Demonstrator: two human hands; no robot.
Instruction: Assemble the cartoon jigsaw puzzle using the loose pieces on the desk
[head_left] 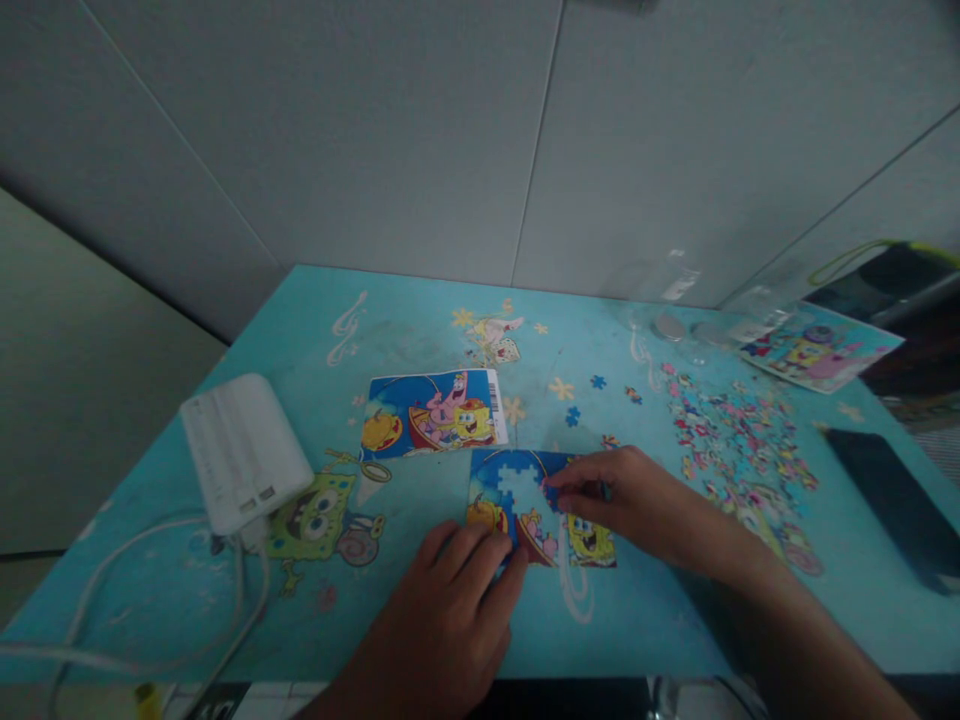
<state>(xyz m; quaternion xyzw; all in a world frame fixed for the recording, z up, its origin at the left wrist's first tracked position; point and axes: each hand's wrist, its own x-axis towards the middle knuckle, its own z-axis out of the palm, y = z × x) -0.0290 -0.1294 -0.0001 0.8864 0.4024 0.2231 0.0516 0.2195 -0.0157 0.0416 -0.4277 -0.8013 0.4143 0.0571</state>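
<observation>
Left hand (457,590) flat, fingers spread on puzzle (536,505) corner. Right hand (630,500) pinching 1 piece (553,490) at the gap. Loose pieces (731,435) off right.

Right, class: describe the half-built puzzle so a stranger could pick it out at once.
Start from the blue cartoon table. At its near edge, between the left hand and the right hand, lies the puzzle. Unlike the whole printed picture just behind it, it has a piece-shaped gap in its blue top.
</observation>
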